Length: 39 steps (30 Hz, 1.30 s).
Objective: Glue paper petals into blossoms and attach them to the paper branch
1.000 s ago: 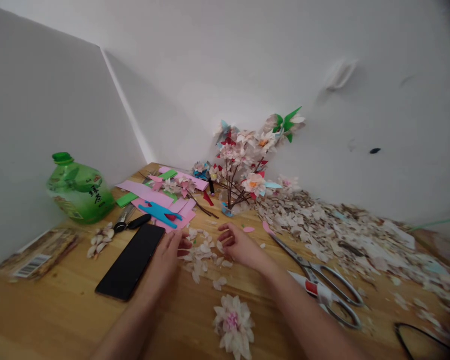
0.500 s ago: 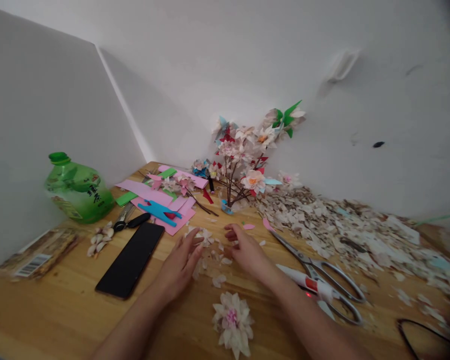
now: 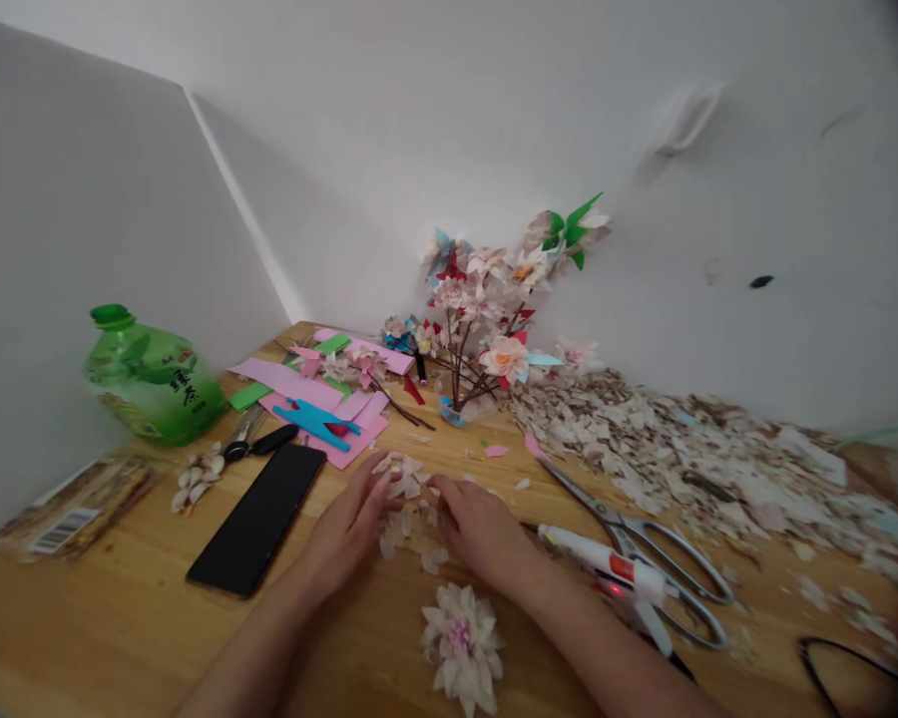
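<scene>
**Alignment Relative to the Flower [image 3: 462, 648]**

The left hand [image 3: 344, 534] lies beyond the flower and left; the right hand [image 3: 488, 529], beyond and slightly right. They are apart, curved inward (whether either grips cannot be determined). Loose petals [image 3: 406, 479] lie between them, strung lengthwise toward the flower; neither hand is clearly nearer.

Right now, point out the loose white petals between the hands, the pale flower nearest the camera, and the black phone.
Loose white petals [image 3: 406, 481]: head view, on the upper cluster.
Pale flower [image 3: 459, 635]: head view, on its pink centre.
Black phone [image 3: 258, 521]: head view, mid-screen.
</scene>
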Motion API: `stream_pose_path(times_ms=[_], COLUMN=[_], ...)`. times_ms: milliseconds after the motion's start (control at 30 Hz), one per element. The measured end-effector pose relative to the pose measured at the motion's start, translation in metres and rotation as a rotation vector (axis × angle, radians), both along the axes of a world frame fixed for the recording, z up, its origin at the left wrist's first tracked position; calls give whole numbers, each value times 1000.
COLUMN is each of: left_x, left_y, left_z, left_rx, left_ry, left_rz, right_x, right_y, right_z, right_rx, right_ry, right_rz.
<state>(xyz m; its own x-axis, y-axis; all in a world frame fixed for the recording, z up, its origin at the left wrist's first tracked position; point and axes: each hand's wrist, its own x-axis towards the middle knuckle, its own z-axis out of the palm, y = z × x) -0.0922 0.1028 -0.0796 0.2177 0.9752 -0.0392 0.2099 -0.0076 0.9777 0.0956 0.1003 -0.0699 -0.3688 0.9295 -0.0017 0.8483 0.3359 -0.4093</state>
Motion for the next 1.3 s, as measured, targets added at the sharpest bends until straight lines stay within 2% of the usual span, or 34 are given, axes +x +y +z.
stream_pose_path(times_ms=[200,400,600,833,1067,1300], left_x=[-6,-6,-8,-13,-20,-20], left_y=[5,5,7,9,11,11], left_z=[6,2,7,7,8,6], left_rx=[40,35,25,2,16,18], left_ry=[-1,73,0,238,259,289], left_rz=[159,109,223,211,326,285], right_x=[5,1,0,3,2,4], right_y=[1,-1,7,14,13,13], right_z=[-3,-2,-9,-15,-15,-10], right_rx=[-13,-35,-73,-193,-200,-188], right_ry=[79,143,334,564,588,532], right_rz=[-25,55,-70,-166,-193,-159])
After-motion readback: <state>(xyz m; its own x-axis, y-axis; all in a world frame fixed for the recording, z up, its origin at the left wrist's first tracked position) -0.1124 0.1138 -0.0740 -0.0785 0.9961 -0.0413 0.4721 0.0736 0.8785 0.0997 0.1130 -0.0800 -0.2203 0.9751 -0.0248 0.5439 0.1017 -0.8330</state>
